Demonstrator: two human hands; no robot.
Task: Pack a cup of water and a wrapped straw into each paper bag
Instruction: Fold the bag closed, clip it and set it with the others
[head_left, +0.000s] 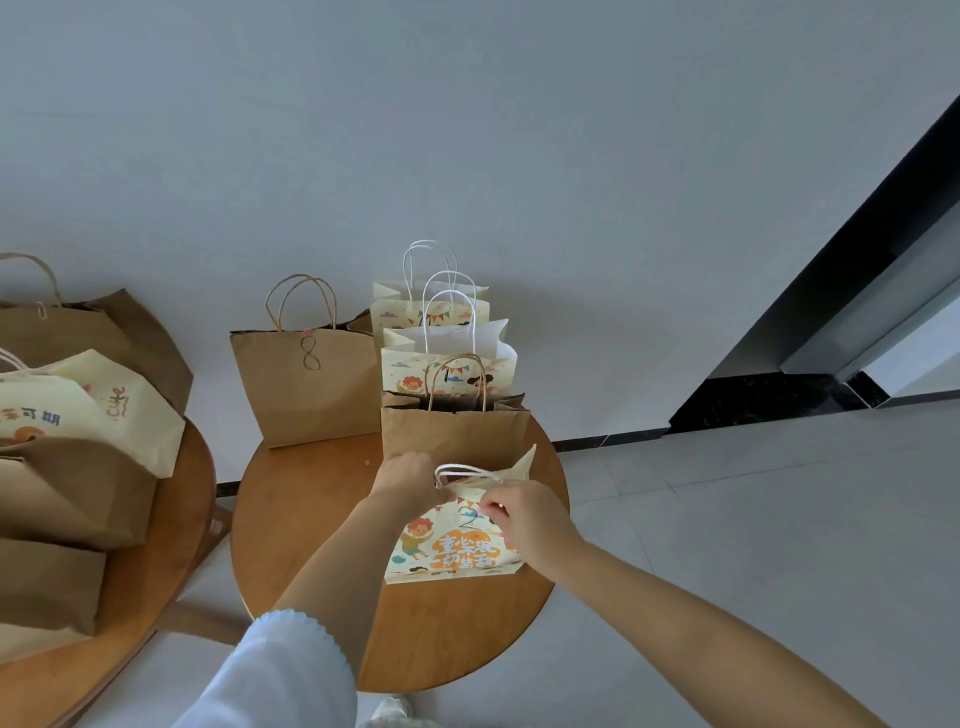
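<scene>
A cream printed paper bag (457, 540), cartoon figures and orange lettering on its face, is stood upright near the front right edge of the round wooden table (311, 519), its mouth pointing up. Its top edge is pinched by the right hand (524, 519) and gripped at the far side by the left hand (410, 480). Directly behind it a plain brown bag (452, 431) is stood, then two more printed bags (447, 358), with a wider brown bag (306, 384) at the back left edge.

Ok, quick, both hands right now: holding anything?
Left hand: grips the top edge of the printed paper bag.
Right hand: pinches the same bag's front rim.
</scene>
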